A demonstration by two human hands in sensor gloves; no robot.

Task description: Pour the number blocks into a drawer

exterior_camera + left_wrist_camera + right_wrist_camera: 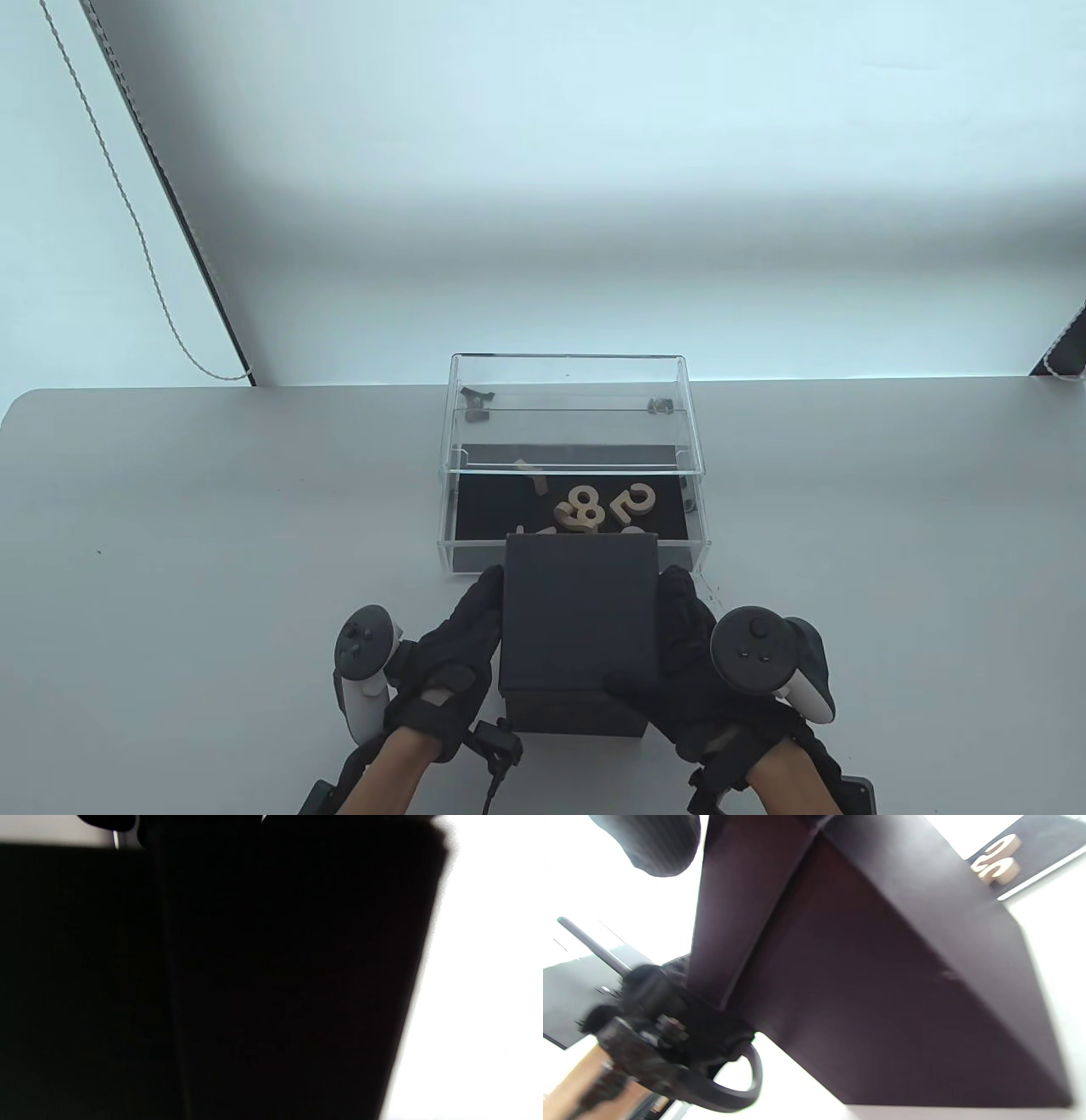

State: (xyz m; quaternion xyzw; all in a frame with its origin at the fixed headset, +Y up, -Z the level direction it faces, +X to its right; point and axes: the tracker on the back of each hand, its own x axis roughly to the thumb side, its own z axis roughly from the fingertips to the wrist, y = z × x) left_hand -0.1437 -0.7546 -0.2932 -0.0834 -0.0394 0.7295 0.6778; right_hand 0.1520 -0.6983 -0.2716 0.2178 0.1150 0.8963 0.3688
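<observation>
1. Gripping the black box (580,628) from both sides: left hand (445,662) pressed flat on its left wall, right hand (691,671) on its right wall, thumb wrapped over the near top corner.
2. Black box is tipped forward, its far edge over the near rim of the drawer (475,552); open mouth faces the drawer, can't see inside the box.
3. Drawer is pulled out toward the box from the clear acrylic case (568,399), with a black liner on its floor.
4. Number blocks (580,508), tan wood, lie on the liner just beyond the box's far edge: an 8 in the middle, a 5 (633,501) to its right, a thin piece (533,475) to its left further from the box. Two more pieces peek out at the box's far edge, partly hidden.
5. Trackers: left one (363,662) sits left of the box, right one (764,654) sits right of the box, both on the backs of the hands.
6. Left wrist view: almost all dark, the box wall (297,963) fills it; fingers can't be made out.
7. Right wrist view: box underside and side (882,984) fill the frame, a gloved fingertip (653,840) at the top left beside the box, the 5 block (997,859) on the liner beyond the box's far corner.
8. Table (212,552) is grey, the case stands on it beyond the box.
</observation>
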